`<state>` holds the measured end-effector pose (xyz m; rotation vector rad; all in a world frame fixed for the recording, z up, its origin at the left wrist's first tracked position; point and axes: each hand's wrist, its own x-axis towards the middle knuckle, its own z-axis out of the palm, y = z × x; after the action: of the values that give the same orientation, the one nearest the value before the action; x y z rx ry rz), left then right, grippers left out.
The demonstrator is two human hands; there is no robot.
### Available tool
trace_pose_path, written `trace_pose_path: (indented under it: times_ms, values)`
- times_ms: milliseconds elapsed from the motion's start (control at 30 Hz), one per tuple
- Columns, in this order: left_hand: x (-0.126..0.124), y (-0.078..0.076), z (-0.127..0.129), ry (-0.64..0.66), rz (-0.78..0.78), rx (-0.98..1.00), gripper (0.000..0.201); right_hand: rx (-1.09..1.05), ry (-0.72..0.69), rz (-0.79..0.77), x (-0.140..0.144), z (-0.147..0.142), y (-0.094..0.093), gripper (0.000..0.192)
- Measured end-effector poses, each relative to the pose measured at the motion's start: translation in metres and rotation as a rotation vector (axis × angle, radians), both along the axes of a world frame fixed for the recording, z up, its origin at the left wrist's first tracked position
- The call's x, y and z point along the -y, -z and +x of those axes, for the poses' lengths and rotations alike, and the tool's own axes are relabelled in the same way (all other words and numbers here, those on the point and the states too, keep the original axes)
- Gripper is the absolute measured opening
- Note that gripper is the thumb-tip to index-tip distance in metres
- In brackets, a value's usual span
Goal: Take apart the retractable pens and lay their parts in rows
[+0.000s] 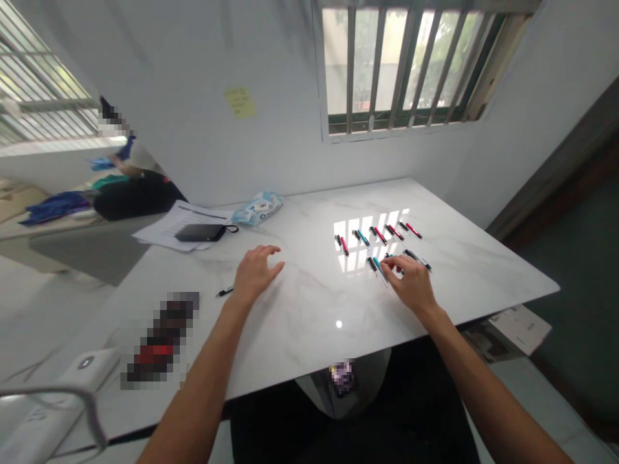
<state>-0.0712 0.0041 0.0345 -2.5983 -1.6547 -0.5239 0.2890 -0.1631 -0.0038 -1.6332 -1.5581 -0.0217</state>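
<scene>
My right hand point(410, 278) is over the front row of pens, thumb and fingertips pinched at the upper part of a blue pen point(378, 267). A short black piece point(372, 263), like a pen cap, lies beside that pen. Partly covered by this hand is another blue pen, and a black-and-clear pen point(418, 259) lies just past its knuckles. Behind them runs a row of red pens point(380, 236) and a blue one, each paired with a black piece. My left hand point(256, 274) hovers over the table with fingers apart and nothing in it.
On the white marbled table point(300, 335), a black pen point(225, 292) lies by my left wrist. Farther back are papers point(159, 232), a black pouch point(200, 232) and a blue-white packet point(258, 207). A blurred-out dark object point(164, 338) and a white device point(91, 367) sit at left.
</scene>
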Motion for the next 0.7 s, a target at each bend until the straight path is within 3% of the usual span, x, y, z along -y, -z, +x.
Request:
trace_pose_path:
  times_ms: [67,167,300,400,567,633,700]
  values:
    - [-0.001,0.004,-0.032,-0.08,0.009,-0.054,0.041,-0.041,-0.047,0.014,-0.004,-0.009,-0.006,0.026]
    - [0.001,0.016,-0.059,-0.19,-0.005,-0.104,0.049,-0.093,-0.197,-0.013,-0.017,-0.03,-0.014,0.025]
    - [0.003,0.025,-0.073,-0.317,-0.093,-0.1,0.046,-0.153,-0.516,-0.076,-0.048,-0.065,-0.02,0.021]
    - [0.003,0.022,-0.076,-0.335,-0.123,-0.06,0.034,-0.168,-0.679,-0.123,-0.075,-0.089,-0.015,0.018]
    - [0.007,0.012,-0.042,-0.245,-0.14,0.136,0.024,-0.417,-0.67,-0.213,-0.099,-0.115,0.011,0.034]
    - [0.013,0.009,-0.014,-0.1,-0.202,0.31,0.03,-0.569,-0.632,-0.23,-0.1,-0.12,0.021,0.047]
    - [0.023,0.01,0.016,0.025,-0.167,0.391,0.034,-0.644,-0.593,-0.232,-0.099,-0.121,0.028,0.058]
